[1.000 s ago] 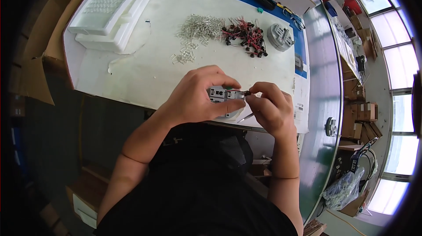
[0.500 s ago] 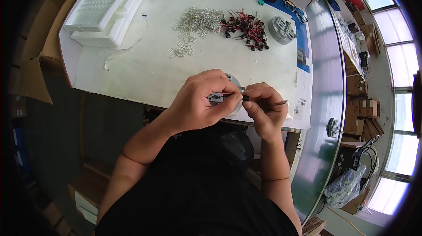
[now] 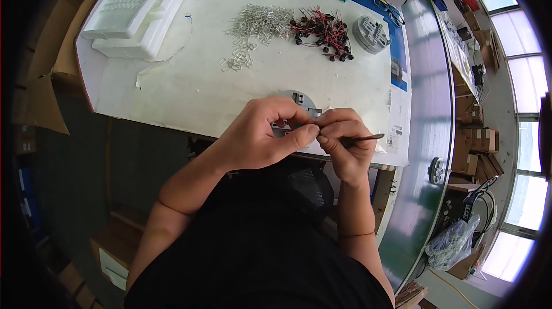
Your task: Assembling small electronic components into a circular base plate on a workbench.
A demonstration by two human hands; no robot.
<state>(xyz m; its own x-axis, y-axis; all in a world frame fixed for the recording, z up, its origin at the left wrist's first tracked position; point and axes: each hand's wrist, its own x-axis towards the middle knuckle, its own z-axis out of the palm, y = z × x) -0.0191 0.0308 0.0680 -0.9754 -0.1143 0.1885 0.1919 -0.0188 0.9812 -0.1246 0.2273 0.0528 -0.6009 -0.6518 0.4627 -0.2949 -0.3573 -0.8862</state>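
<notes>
Both my hands meet over a round grey metal disc fixture [image 3: 298,97] at the table's near edge, which they partly cover. My left hand [image 3: 265,133] is closed in a pinch, thumb against forefinger, and what sits between its tips is too small to make out. Its fingertips touch those of my right hand [image 3: 347,142], which is closed too. Out of the right fist, toward the right, sticks the end of a thin dark metal tool [image 3: 376,136], slim like tweezers. The tool's other end is hidden by the fingers.
Beyond my hands lie a heap of clear U-shaped pieces [image 3: 261,24] and a pile of small black parts with red and black wires [image 3: 325,33]. A second round grey fixture [image 3: 371,35] stands right of them. White foam trays [image 3: 135,12] are stacked at far left.
The tool's end now sticks out farther right of my right hand. The red wire and black part seen between my fingers before no longer show. My hands have barely moved.
</notes>
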